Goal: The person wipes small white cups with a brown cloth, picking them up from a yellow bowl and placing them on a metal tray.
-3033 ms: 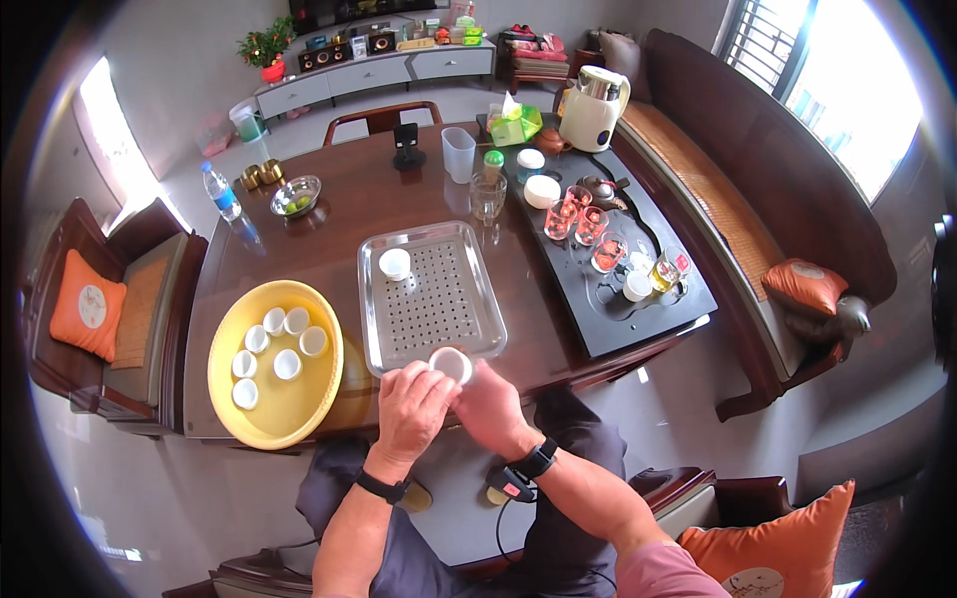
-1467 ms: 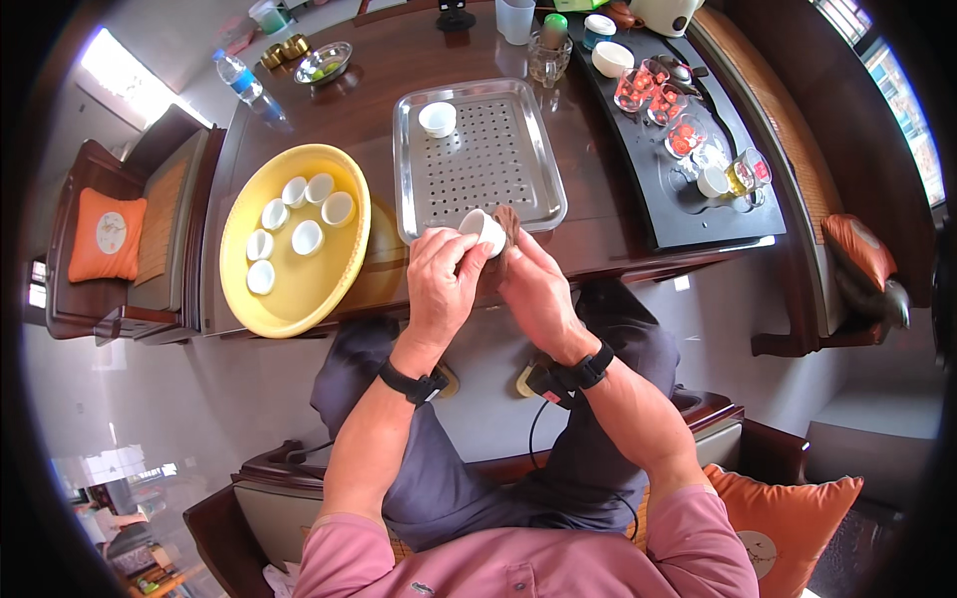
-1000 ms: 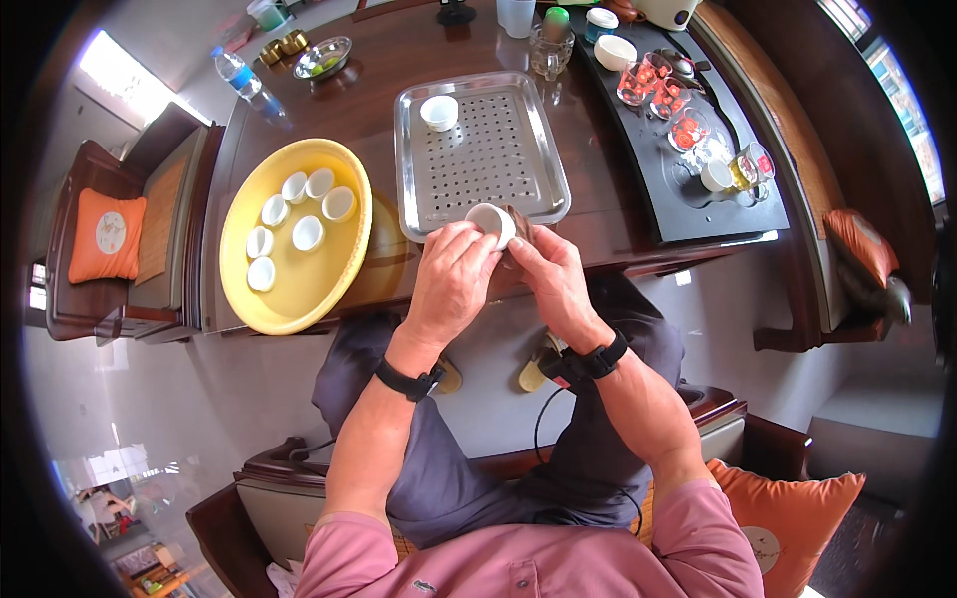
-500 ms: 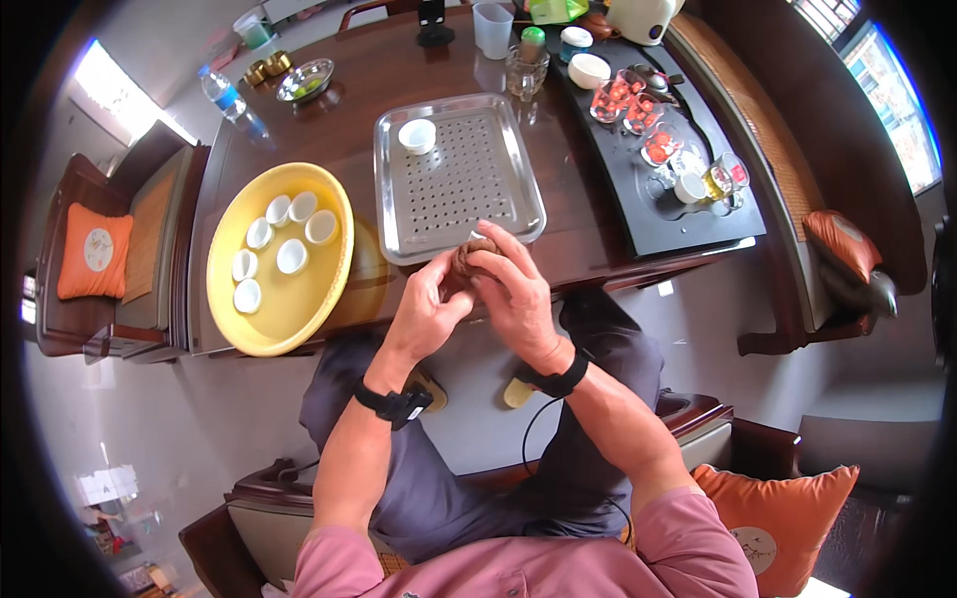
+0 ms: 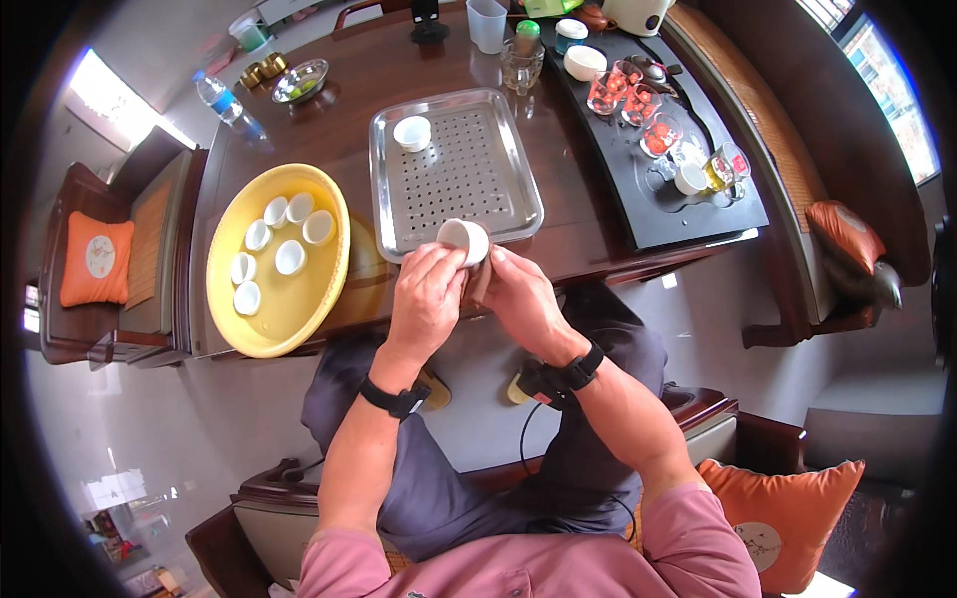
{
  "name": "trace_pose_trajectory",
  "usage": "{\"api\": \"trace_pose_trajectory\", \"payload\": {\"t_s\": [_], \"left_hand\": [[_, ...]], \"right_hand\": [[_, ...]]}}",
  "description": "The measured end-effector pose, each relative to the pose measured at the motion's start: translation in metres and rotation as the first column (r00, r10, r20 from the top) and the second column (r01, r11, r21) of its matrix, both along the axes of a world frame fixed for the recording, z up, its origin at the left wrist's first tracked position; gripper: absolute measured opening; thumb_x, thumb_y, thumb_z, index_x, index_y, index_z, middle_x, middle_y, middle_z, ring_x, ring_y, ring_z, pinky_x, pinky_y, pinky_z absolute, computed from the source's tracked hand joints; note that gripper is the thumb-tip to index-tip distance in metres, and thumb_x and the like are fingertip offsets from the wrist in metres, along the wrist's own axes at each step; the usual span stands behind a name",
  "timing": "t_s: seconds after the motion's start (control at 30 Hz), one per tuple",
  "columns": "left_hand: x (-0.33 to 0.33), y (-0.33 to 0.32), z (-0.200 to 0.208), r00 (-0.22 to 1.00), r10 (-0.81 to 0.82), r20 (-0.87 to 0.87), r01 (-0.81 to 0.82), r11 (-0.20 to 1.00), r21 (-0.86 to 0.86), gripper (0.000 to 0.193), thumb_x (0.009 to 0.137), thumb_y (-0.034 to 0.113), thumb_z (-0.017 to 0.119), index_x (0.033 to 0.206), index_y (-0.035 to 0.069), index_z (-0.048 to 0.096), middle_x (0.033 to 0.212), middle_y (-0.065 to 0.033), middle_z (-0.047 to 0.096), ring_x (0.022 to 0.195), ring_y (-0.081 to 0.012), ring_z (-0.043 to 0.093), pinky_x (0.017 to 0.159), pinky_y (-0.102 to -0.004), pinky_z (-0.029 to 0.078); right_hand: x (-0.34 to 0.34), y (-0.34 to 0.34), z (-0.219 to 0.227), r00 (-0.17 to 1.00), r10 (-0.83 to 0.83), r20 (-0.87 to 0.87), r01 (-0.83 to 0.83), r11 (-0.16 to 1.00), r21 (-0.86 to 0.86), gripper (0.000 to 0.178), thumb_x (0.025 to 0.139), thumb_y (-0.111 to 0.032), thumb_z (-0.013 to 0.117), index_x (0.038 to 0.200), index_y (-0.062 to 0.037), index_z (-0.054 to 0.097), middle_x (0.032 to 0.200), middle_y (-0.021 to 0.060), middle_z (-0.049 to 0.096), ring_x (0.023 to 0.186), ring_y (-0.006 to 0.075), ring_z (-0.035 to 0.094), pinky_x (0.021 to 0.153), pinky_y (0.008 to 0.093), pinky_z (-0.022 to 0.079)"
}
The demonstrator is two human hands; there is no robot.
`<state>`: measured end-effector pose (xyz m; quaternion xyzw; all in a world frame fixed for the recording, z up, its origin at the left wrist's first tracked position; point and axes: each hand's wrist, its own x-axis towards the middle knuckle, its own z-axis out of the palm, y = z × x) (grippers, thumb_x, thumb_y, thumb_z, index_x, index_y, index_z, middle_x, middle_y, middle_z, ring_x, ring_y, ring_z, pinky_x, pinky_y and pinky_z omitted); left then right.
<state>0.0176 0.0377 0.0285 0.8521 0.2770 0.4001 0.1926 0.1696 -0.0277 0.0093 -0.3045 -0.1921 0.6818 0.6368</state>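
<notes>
I have a small white cup between my two hands, by the near edge of the metal tray; I can't tell whether it touches that edge. My left hand is mostly closed, its fingers bent around the cup's lower left side. My right hand is half curled at the cup's right, thumb up, gripping a brown cloth that bunches under the cup; some of its fingertips are hidden from me. The cup is tilted rather than upright. The tray lies on the dark wooden tabletop, its bottom full of small holes, and another white cup stands near its far left corner. To the left of the tray is a yellow basin with seven white cups spread inside, well apart from my hands. On the right, a black tea board carries red-patterned glasses, a white bowl and a glass of yellow liquid beside a little white cup. Farther back on the tabletop are a water bottle, a shiny metal bowl and a clear plastic pitcher.
</notes>
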Motion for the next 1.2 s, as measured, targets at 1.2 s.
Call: {"api": "trace_pose_trajectory", "payload": {"t_s": [1.2], "left_hand": [[-0.009, 0.001, 0.009, 0.929, -0.050, 0.365, 0.345, 0.468, -0.814, 0.032, 0.095, 0.002, 0.068, 0.127, -0.002, 0.065, 0.107, -0.0029, 0.071, 0.096, -0.0085, 0.065, 0.090, -0.0260, 0.053]], "right_hand": [[0.008, 0.009, 0.007, 0.869, -0.313, 0.382, 0.247, 0.946, 0.211, 0.030, 0.099, -0.013, 0.063, 0.127, -0.0024, 0.059, 0.108, -0.0002, 0.065, 0.092, 0.0076, 0.059, 0.083, 0.0240, 0.050]]}}
